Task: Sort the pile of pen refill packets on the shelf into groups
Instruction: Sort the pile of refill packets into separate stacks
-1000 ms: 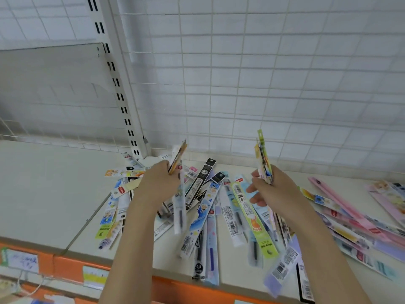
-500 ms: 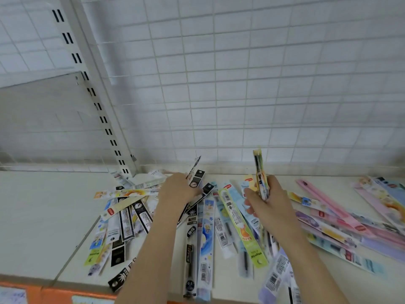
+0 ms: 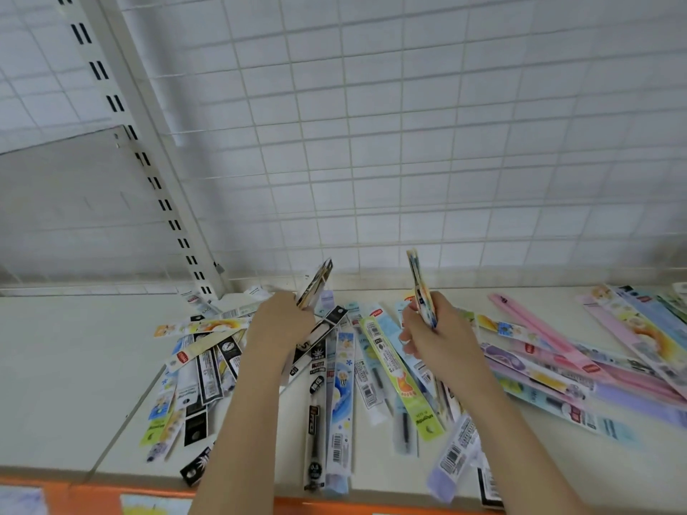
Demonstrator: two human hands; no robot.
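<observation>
- the left hand [image 3: 279, 323] has its fingers curled round a thin bundle of packets [image 3: 316, 282] that sticks up past the knuckles, edge-on to the camera — how many it holds cannot be told.
- the right hand [image 3: 436, 338] pinches a second bundle [image 3: 420, 288] upright between thumb and curled fingers [image 3: 409, 321]; its lower ends trail below the palm, toward a blurred lilac packet [image 3: 451, 459].
- the loose pile [image 3: 345, 366] lies fanned on the shelf [image 3: 67, 366] directly under and between both sets of fingers, and a separate pink and lilac spread [image 3: 557, 351] sits out to the right of the right-hand fingers.
- risk: the sleeves look slick and each bundle is gripped near one end, so a slack pinch could let packets slide out and fall back into the unsorted pile.
- risk: several packets just below the fingers overhang the shelf's front lip [image 3: 260, 481] — a wrist dragging back could sweep them off.
- risk: with both hands full, picking up another packet may mix the two held groups.
</observation>
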